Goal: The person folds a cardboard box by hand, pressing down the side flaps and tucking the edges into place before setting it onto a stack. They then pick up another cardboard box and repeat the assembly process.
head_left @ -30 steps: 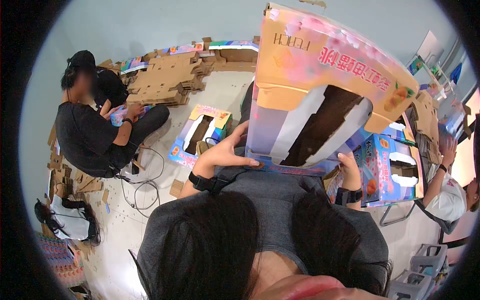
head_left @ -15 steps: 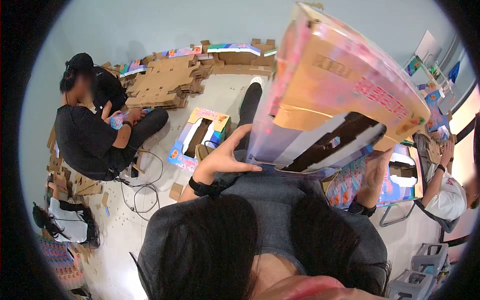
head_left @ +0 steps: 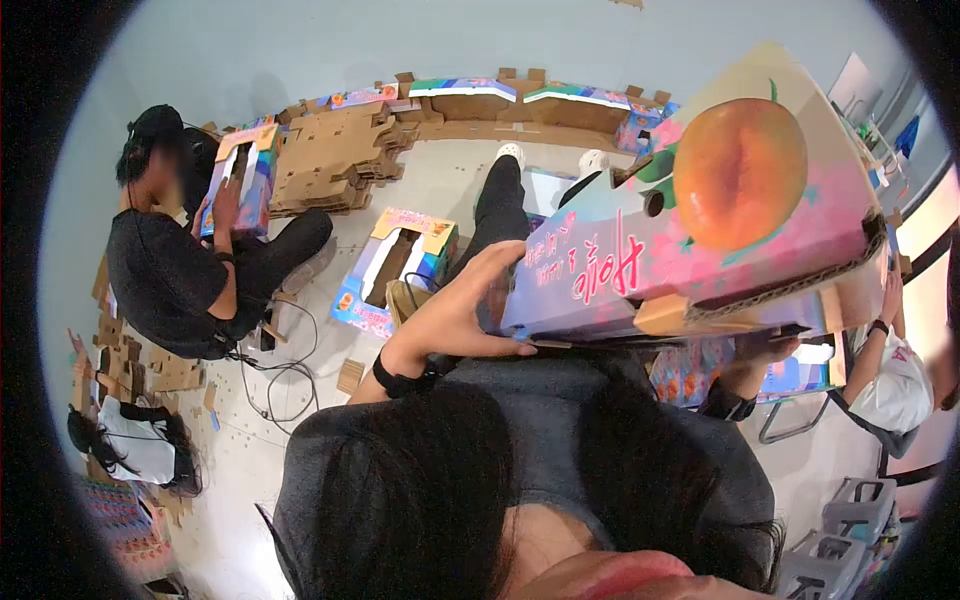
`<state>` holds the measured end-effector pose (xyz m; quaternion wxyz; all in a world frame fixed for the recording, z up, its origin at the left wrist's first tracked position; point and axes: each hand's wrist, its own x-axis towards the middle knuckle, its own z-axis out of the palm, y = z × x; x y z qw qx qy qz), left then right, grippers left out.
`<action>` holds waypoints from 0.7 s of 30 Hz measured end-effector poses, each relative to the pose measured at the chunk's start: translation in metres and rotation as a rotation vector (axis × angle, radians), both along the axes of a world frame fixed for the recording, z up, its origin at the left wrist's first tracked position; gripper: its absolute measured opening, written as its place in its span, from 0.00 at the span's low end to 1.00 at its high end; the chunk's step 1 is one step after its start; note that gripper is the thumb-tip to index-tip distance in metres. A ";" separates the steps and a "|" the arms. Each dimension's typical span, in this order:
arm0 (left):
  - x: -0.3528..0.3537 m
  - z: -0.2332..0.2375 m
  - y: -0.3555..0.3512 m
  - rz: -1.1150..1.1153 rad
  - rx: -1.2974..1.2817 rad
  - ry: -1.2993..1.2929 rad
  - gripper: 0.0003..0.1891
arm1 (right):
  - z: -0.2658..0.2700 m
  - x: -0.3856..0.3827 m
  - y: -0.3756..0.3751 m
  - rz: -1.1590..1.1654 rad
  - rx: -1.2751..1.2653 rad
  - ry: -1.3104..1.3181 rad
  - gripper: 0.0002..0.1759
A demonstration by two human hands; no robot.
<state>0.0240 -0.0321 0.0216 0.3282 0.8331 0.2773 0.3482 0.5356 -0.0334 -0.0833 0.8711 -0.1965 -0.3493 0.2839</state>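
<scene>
The left hand point(head_left: 465, 312) grips a pink-and-purple cardboard box point(head_left: 640, 255), peach picture facing the camera, its long side slanting up to the right. The right hand point(head_left: 765, 360) is partly hidden; its grip cannot be told.

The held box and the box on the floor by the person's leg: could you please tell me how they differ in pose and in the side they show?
The held box is tilted, gripped by the left hand, while the floor box rests on the floor.
The held box shows a panel with one large fruit; the floor box shows its long cut-out opening.
Both are colourfully printed cardboard.
</scene>
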 end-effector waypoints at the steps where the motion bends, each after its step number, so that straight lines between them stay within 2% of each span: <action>1: 0.001 0.000 0.000 0.000 0.020 0.010 0.59 | 0.002 0.001 -0.001 0.044 0.004 0.047 0.45; 4: 0.005 0.003 -0.001 -0.007 0.075 -0.035 0.61 | 0.011 -0.008 0.001 0.673 0.258 -0.066 0.41; 5: 0.006 0.003 0.000 -0.020 0.036 -0.052 0.62 | 0.017 -0.017 0.003 0.396 0.187 -0.041 0.39; 7: 0.006 -0.002 0.004 -0.045 -0.043 -0.087 0.63 | 0.038 -0.046 0.006 -0.161 -0.119 0.003 0.37; 10: 0.003 -0.010 0.005 -0.013 -0.011 -0.010 0.62 | 0.059 -0.064 0.004 -0.234 -0.146 0.048 0.36; 16: 0.006 -0.019 0.008 0.002 -0.141 -0.010 0.63 | 0.066 -0.068 0.002 -0.332 -0.178 0.107 0.39; 21: 0.004 -0.023 0.014 0.002 -0.105 -0.023 0.59 | 0.064 -0.066 -0.007 -0.269 -0.266 0.232 0.44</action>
